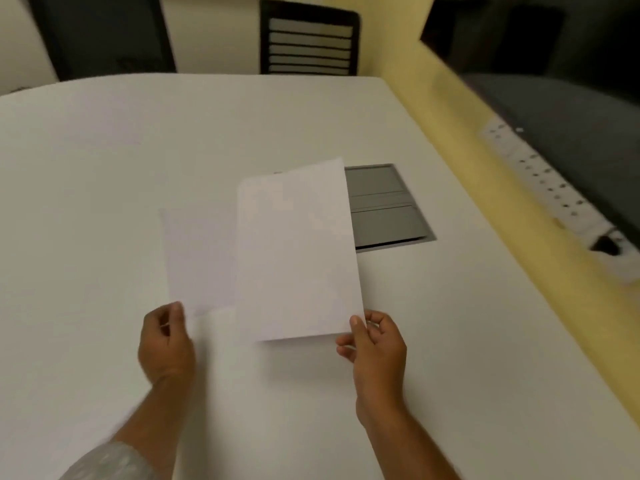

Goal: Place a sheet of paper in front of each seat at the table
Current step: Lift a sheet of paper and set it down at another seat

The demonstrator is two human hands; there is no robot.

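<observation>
Two white sheets of paper hover over the white table (104, 150). My left hand (166, 344) pinches the lower left corner of the left sheet (197, 258), which lies lower and partly under the other. My right hand (375, 351) grips the lower right corner of the right sheet (298, 254), which is lifted and tilted above the table. One black slatted chair (308, 39) stands at the far edge of the table.
A grey cable hatch (388, 209) is set into the table just right of the sheets. A yellow wall ledge (467, 174) runs along the right side, with a white power strip (547, 188) beyond it. A dark panel (100, 32) stands at the far left.
</observation>
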